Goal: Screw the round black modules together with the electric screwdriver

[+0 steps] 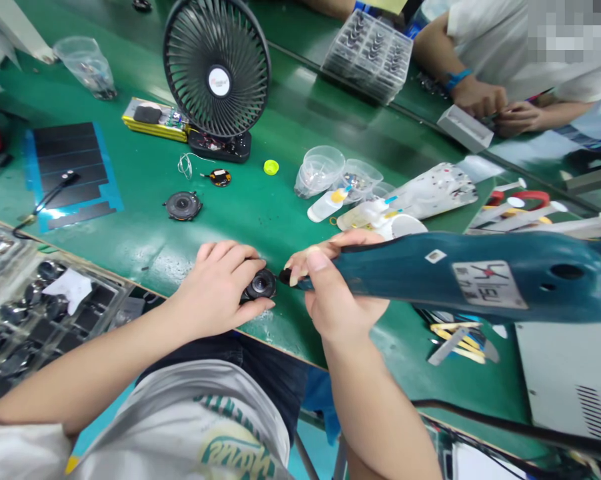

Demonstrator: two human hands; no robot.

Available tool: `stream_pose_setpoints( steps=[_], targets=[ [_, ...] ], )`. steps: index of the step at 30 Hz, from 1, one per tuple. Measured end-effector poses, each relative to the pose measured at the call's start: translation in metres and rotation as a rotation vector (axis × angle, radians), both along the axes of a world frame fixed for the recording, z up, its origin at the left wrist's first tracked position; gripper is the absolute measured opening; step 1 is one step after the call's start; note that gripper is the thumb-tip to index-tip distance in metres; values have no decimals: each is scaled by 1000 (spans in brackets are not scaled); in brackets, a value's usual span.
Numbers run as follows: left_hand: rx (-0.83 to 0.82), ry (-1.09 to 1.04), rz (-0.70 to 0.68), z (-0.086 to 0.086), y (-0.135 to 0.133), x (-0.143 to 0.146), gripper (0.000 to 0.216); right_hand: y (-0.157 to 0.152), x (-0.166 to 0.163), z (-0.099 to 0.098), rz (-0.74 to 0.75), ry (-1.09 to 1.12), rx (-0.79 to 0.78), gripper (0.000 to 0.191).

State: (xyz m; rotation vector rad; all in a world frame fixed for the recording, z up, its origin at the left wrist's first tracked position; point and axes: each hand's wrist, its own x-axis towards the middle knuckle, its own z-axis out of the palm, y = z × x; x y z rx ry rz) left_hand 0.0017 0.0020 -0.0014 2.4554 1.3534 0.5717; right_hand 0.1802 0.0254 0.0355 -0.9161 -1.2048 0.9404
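My left hand [225, 287] is closed around a small round black watch-like case [261, 284] on the green bench near its front edge. My right hand [338, 287] grips the front end of a large teal electric screwdriver [430, 270], which lies nearly level and points left. Its dark tip [285, 275] sits between my right fingertips, just right of the round case. Whether the tip touches the case I cannot tell. A second round black case [182, 205] rests further back, with a small round circuit board [220, 177] behind it.
A black fan [218, 73] stands at the back. Plastic cups [320, 170] and small bottles [329, 203] sit right of centre. Tweezers and blades [460, 341] lie beneath the screwdriver. A parts tray [100, 293] is at left, a grey box [570, 380] at right. A co-worker's hands [500, 110] work opposite.
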Motion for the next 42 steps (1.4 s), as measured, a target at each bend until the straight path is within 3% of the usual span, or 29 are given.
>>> stream_pose_setpoints(
  steps=[6, 15, 22, 28, 42],
  targets=[
    [24, 12, 1, 0, 0, 1, 51, 2, -3, 0, 13, -112, -29, 22],
    [11, 11, 4, 1, 0, 1, 52, 2, -2, 0, 29, 13, -1, 25],
    [50, 69, 138, 0, -3, 5, 77, 3, 0, 14, -21, 108, 21, 34],
    [12, 60, 87, 4, -3, 2, 36, 0, 1, 10, 30, 109, -38, 30],
    [21, 54, 74, 2, -2, 2, 35, -2, -3, 3, 4, 70, 6, 27]
  ],
)
